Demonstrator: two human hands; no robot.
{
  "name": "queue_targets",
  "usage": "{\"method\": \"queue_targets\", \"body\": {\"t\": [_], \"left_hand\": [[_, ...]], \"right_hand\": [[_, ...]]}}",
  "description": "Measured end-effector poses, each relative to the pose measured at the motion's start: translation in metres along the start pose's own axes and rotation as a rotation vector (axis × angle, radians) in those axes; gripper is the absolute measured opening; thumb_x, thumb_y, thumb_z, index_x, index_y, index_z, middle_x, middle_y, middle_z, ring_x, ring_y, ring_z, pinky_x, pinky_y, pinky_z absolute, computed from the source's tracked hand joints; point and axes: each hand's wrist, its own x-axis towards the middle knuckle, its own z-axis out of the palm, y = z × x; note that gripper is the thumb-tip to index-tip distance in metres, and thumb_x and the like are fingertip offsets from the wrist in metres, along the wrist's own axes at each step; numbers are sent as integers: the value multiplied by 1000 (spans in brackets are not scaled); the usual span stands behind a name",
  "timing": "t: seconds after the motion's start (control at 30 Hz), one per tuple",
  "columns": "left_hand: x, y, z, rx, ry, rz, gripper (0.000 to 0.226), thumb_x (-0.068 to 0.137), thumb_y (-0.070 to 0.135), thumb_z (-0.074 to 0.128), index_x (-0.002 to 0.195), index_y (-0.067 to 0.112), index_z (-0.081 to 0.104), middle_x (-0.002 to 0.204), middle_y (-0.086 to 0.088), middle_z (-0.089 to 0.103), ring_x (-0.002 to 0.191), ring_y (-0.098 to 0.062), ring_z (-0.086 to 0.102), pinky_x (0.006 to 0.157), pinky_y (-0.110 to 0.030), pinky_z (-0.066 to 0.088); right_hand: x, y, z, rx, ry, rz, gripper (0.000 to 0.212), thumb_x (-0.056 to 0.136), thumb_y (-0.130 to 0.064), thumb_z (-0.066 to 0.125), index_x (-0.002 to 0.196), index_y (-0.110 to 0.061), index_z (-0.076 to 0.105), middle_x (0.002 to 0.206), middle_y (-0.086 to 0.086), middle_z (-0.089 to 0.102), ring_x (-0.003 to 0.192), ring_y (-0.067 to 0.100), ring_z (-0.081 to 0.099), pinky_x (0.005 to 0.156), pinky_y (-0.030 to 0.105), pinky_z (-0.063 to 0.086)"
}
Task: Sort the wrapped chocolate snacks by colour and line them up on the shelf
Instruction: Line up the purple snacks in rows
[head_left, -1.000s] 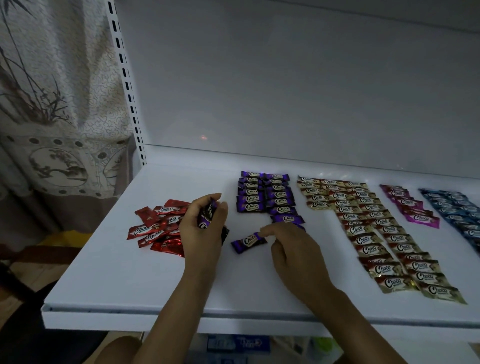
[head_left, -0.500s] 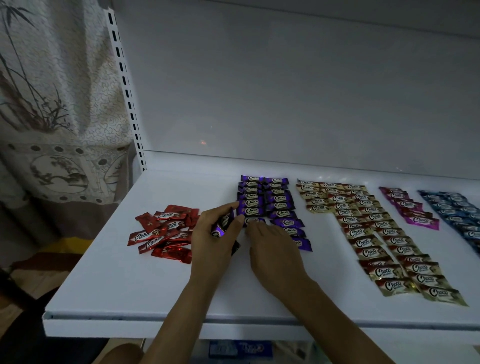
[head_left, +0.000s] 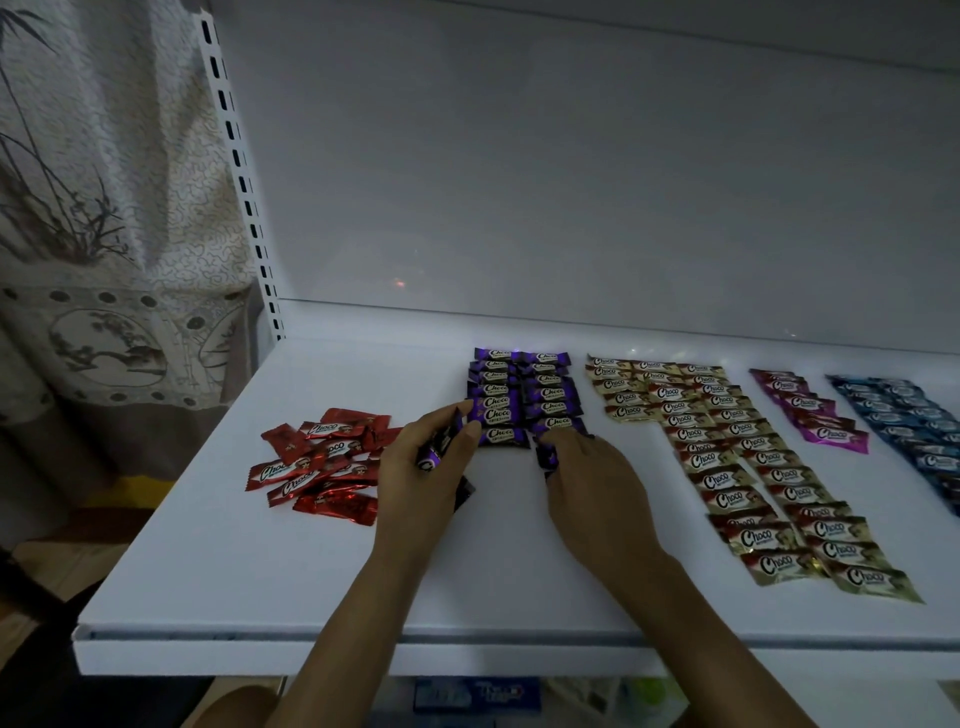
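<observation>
Brand: "Choco" in white script shows on the purple, red, gold and magenta wrappers; the small print under it is too fine to read.
Shelf: a white shelf (head_left: 249, 582) carries every group, set side by side from left to right.
Red pile: the red snacks (head_left: 322, 462) lie in a loose, overlapping heap at the left, some face up with the logo showing and some turned over.
Purple rows: the purple rows (head_left: 498, 402) run in two neat columns from the back panel toward the front edge, just right of the red heap.
Gold rows: the gold snacks (head_left: 727, 441) form the longest block, slanting toward the front right.
Magenta row: the magenta snacks (head_left: 810, 415) make one short column between gold and blue.
Blue rows: the blue snacks (head_left: 904, 421) sit at the far right; their print is blurred.
Left hand: the left hand (head_left: 426, 467) is raised on its edge beside the left purple column, thumb and fingers curled round the held purple snacks (head_left: 441, 441), a small bundle.
Right hand: the right hand (head_left: 587, 473) lies palm down with bent fingers, the tips on the near purple snack (head_left: 548, 457) at the front end of the right column; whether they pinch it or only press on it cannot be told.
Below: a blue label (head_left: 478, 696) under the shelf edge has unreadable writing.
Left side: a patterned curtain (head_left: 104, 208) hangs beside a slotted upright (head_left: 239, 171).
</observation>
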Motion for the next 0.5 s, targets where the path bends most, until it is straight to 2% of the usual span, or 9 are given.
{"method": "queue_targets", "body": {"t": [0.07,0.2,0.27,0.33,0.4,0.43,0.5], "left_hand": [[0,1,0,1,-3,-3,23,86,20,65,96,41,66,86,9,65,80,-3,61,74,-21,52],[0,2,2,-11,-30,-5,20,87,23,62,100,37,66,92,-2,66,68,0,62,59,-15,51],[-1,2,3,5,-59,7,22,84,27,63,105,34,67,96,-3,67,72,0,62,63,-16,51],[-2,2,2,43,-100,23,34,78,32,65,112,25,67,104,0,70,89,-3,64,77,-22,53],[-3,-1,0,105,-113,51,39,77,26,71,116,27,65,105,5,68,98,-6,63,87,-26,52],[-4,-1,0,141,-109,71,43,77,22,74,116,32,61,101,7,66,95,-5,62,86,-24,52],[-5,-2,0,203,-111,130,57,76,14,78,121,38,52,97,8,61,90,-1,60,82,-16,49]], "right_hand": [[-1,3,2,23,-33,17,28,79,6,61,107,1,64,90,16,67,81,32,63,77,36,49],[0,5,11,37,-74,-6,35,89,-1,48,123,-4,56,111,12,62,103,27,56,92,33,40],[1,5,12,39,-90,-7,37,91,-3,46,128,-6,52,117,11,60,110,25,53,97,31,37],[1,7,12,37,-98,-4,38,94,-5,43,131,-7,49,122,10,58,114,23,51,100,28,34],[-1,5,8,107,-59,28,35,96,-8,44,131,-8,50,120,9,60,110,21,54,96,26,37],[-1,1,4,203,-10,65,32,97,-14,46,128,-10,53,116,6,62,105,18,56,90,23,40],[1,-13,-6,489,30,165,30,94,-38,48,116,-21,61,103,-9,66,94,4,60,79,16,44]]}}
